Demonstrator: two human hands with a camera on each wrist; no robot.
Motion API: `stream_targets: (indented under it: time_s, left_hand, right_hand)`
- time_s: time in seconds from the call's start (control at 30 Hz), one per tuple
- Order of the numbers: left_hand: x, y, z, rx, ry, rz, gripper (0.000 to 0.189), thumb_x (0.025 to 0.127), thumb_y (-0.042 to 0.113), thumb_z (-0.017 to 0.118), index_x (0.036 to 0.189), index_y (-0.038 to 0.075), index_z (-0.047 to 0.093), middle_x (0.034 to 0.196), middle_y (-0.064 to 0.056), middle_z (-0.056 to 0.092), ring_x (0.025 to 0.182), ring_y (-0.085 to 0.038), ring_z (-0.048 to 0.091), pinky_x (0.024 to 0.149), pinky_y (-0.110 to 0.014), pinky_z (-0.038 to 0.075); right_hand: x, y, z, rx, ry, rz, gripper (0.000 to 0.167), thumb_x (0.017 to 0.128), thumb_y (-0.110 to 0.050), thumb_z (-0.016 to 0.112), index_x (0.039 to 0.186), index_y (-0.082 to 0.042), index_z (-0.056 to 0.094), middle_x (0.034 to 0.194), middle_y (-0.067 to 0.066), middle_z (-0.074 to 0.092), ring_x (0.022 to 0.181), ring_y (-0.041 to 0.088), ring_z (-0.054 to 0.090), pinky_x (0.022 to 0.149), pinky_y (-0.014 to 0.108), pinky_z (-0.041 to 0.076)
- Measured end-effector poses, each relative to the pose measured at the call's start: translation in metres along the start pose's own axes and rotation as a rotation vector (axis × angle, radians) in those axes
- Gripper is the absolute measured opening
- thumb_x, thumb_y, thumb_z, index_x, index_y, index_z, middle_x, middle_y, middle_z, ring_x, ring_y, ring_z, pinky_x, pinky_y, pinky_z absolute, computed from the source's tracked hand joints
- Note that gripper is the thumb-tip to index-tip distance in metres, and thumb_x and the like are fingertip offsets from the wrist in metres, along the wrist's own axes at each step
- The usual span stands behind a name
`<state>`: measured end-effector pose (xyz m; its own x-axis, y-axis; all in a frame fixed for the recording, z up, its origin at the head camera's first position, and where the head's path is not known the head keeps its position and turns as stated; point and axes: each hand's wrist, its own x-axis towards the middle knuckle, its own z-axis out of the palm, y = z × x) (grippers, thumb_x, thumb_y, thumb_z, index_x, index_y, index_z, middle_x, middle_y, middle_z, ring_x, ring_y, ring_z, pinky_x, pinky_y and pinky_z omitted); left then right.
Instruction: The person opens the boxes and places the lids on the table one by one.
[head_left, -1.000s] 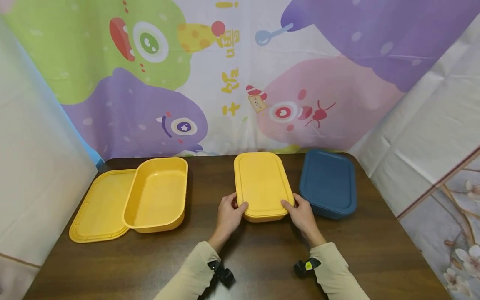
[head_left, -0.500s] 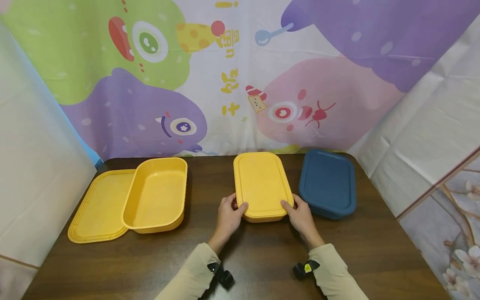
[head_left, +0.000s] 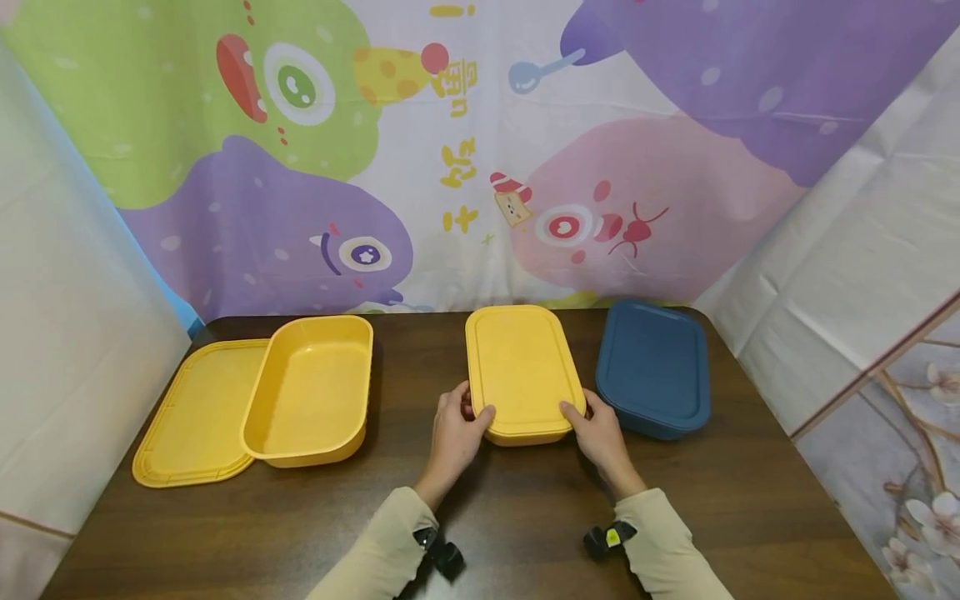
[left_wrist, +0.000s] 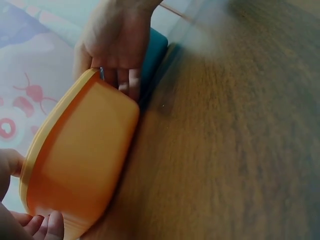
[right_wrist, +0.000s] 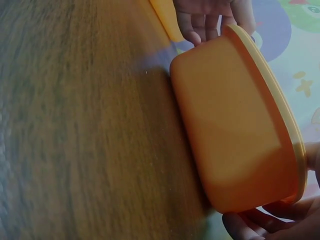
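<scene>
A yellow lidded food container (head_left: 525,367) sits on the brown table, its lid fitted over the top. My left hand (head_left: 456,433) holds its near left corner, thumb on the lid's edge and fingers curled against the side wall. At the near right corner my right hand (head_left: 602,433) grips it the same way. In the left wrist view, the container's near wall (left_wrist: 85,150) shows orange under the rim, with the right hand (left_wrist: 117,42) at its far end. From the right wrist, the left hand (right_wrist: 215,17) appears beyond the container (right_wrist: 230,125).
To the right stands a dark blue lidded container (head_left: 654,367), close to my right hand. Over on the left, an open yellow container (head_left: 311,392) overlaps a loose yellow lid (head_left: 198,417). A cartoon-printed curtain (head_left: 465,267) hangs behind the wooden table (head_left: 525,517).
Both hands keep their hold on the yellow container, which stays in place. The whole head view has shifted very slightly.
</scene>
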<state>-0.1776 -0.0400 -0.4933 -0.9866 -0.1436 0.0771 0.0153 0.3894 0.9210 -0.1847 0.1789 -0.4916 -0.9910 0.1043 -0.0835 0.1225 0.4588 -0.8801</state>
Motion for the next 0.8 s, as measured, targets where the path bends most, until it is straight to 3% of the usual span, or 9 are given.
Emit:
stream_targets:
  time_s: [0.27,0.5,0.67,0.8]
  left_hand:
    - [0.002,0.004,-0.002,0.04,0.015,0.038,0.061,0.083,0.022,0.07,0.135,-0.004,0.052,0.121,-0.019,0.053,0.105,-0.028,0.057,0.09,-0.041,0.048]
    - [0.003,0.012,-0.002,0.146,0.059,0.098,0.054,0.083,0.02,0.069,0.132,0.0,0.057,0.127,-0.018,0.054,0.117,-0.034,0.049,0.099,-0.048,0.041]
    - [0.003,0.021,-0.001,0.175,0.092,0.159,0.046,0.083,0.017,0.069,0.126,0.003,0.062,0.124,-0.016,0.056,0.115,-0.034,0.05,0.098,-0.049,0.039]
    - [0.0,0.031,0.001,0.182,0.065,0.246,0.041,0.083,0.014,0.069,0.123,0.004,0.065,0.119,-0.015,0.059,0.111,-0.033,0.053,0.095,-0.048,0.044]
  right_hand:
    - [-0.002,-0.002,0.0,0.0,0.004,-0.005,0.052,0.098,-0.026,0.056,0.141,0.001,0.047,0.134,0.023,0.057,0.119,0.032,0.056,0.1,0.048,0.046]
    - [-0.002,-0.002,0.0,-0.005,0.017,-0.01,0.051,0.098,-0.025,0.058,0.14,0.001,0.048,0.13,0.022,0.059,0.115,0.031,0.058,0.098,0.045,0.047]
    - [-0.001,-0.001,0.001,0.0,0.007,-0.013,0.052,0.098,-0.026,0.057,0.141,0.001,0.046,0.133,0.023,0.057,0.119,0.033,0.057,0.1,0.047,0.046]
    - [0.0,0.0,0.001,0.001,-0.006,-0.01,0.053,0.099,-0.026,0.056,0.142,0.001,0.045,0.136,0.023,0.055,0.121,0.032,0.056,0.101,0.048,0.046]
